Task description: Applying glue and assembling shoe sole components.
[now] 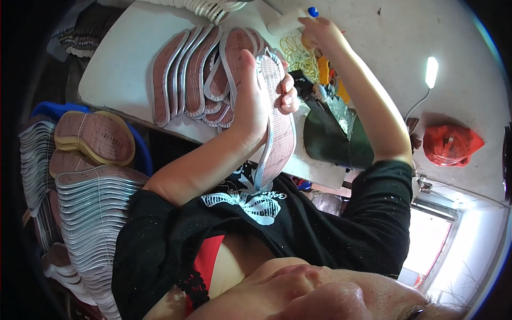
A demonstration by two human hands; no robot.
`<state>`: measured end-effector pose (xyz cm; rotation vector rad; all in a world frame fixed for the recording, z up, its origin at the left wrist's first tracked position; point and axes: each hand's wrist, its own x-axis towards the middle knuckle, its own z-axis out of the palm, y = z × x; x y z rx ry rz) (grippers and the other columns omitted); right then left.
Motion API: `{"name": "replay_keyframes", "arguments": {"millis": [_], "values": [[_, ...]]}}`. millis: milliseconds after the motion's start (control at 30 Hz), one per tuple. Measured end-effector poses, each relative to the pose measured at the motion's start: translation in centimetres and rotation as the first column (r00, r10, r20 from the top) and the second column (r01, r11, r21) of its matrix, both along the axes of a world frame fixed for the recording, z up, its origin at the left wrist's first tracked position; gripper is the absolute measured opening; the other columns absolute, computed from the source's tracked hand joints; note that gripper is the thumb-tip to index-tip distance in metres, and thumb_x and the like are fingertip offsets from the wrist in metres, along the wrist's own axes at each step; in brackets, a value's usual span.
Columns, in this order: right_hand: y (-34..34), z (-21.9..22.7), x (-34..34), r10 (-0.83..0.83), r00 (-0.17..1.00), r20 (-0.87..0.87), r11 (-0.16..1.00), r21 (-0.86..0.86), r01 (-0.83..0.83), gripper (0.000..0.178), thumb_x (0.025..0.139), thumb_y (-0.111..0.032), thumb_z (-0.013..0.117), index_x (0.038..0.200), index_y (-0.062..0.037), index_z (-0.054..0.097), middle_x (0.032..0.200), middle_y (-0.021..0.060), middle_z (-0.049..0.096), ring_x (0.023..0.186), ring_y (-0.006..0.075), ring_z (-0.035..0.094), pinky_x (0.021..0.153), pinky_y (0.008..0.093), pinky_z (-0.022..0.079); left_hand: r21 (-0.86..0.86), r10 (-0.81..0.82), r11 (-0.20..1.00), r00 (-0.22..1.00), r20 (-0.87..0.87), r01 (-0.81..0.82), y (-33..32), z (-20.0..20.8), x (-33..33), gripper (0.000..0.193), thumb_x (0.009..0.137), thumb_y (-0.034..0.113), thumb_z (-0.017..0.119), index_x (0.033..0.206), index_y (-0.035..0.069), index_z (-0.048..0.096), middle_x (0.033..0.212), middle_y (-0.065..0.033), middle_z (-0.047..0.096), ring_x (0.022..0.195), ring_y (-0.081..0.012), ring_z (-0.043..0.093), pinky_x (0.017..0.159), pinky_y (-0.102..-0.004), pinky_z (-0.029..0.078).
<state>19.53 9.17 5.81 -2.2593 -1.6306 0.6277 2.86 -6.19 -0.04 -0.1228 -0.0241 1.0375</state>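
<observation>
My left hand grips an upright insole, fingers wrapped round its upper half. The insole is reddish brown with printed marks and a silvery rim gathered at the top. Its lower end reaches down in front of my black shirt. On the white table, just beyond that hand, lie several similar silver-edged insoles, overlapping. My right hand is stretched to the far side of the table, beside a whitish bottle with a blue cap. Its fingers are curled together; whatever they hold is too small to make out.
Tangled pale yellow cord lies below my right hand, near yellow-handled tools. A dark green cylinder stands at the table's near edge. Tied insole stacks rise at left by a blue basket. At right are a lit lamp and red bag.
</observation>
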Motion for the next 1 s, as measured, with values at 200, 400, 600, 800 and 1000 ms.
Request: {"name": "replay_keyframes", "arguments": {"millis": [200, 400, 600, 800, 1000], "values": [[-16.7, 4.9, -5.0, 0.575, 0.523, 0.629, 0.403, 0.339, -0.850, 0.059, 0.078, -0.006, 0.050, 0.136, -0.0022, 0.038, 0.121, 0.0044, 0.062, 0.132, 0.0308, 0.041, 0.107, 0.0524, 0.002, 0.083, -0.013, 0.996, 0.981, -0.195, 0.030, -0.9, 1.3, 0.2, 0.068, 0.089, 0.071, 0.028, 0.099, 0.006, 0.046, 0.071, -0.0050, 0.047, 0.056, -0.0149, 0.045, 0.052, -0.0279, 0.037], [-20.7, 3.1, -4.1, 0.545, 0.628, 0.556, 0.499, 0.387, -0.776, 0.043, 0.076, -0.004, 0.047, 0.119, -0.0020, 0.054, 0.117, 0.0031, 0.063, 0.134, 0.0323, 0.037, 0.107, 0.0506, 0.000, 0.073, -0.061, 0.994, 0.982, -0.177, 0.075, -3.0, 2.5, 1.5, 0.064, 0.093, 0.064, 0.024, 0.106, 0.006, 0.047, 0.085, -0.0062, 0.054, 0.074, -0.0160, 0.055, 0.064, -0.0298, 0.046], [-22.0, 3.0, -3.6, 0.509, 0.668, 0.543, 0.516, 0.428, -0.742, 0.045, 0.075, -0.004, 0.047, 0.120, -0.0009, 0.052, 0.115, 0.0033, 0.063, 0.132, 0.0281, 0.041, 0.107, 0.0505, 0.002, 0.189, 0.026, 0.982, 0.983, -0.182, 0.009, -5.0, 3.1, 2.5, 0.070, 0.094, 0.063, 0.025, 0.124, 0.002, 0.041, 0.121, -0.0140, 0.048, 0.117, -0.0204, 0.049, 0.099, -0.0339, 0.040], [-23.3, 2.6, -3.2, 0.450, 0.706, 0.546, 0.545, 0.458, -0.702, 0.044, 0.075, -0.005, 0.049, 0.119, -0.0017, 0.052, 0.110, 0.0011, 0.064, 0.130, 0.0233, 0.044, 0.107, 0.0492, 0.004, 0.166, 0.012, 0.986, 0.973, -0.232, 0.028, -6.0, 2.5, 3.4, 0.067, 0.094, 0.063, 0.027, 0.121, 0.004, 0.043, 0.118, -0.0114, 0.050, 0.114, -0.0182, 0.050, 0.098, -0.0333, 0.040], [-25.2, 2.0, -2.7, 0.475, 0.754, 0.455, 0.546, 0.519, -0.657, 0.045, 0.075, -0.004, 0.049, 0.120, -0.0021, 0.051, 0.111, 0.0059, 0.065, 0.127, 0.0249, 0.048, 0.106, 0.0473, 0.006, 0.090, -0.026, 0.994, 0.953, -0.302, 0.056, -6.7, 2.8, 2.7, 0.067, 0.095, 0.061, 0.023, 0.115, 0.004, 0.052, 0.113, -0.0121, 0.057, 0.106, -0.0215, 0.056, 0.093, -0.0363, 0.044]]}}
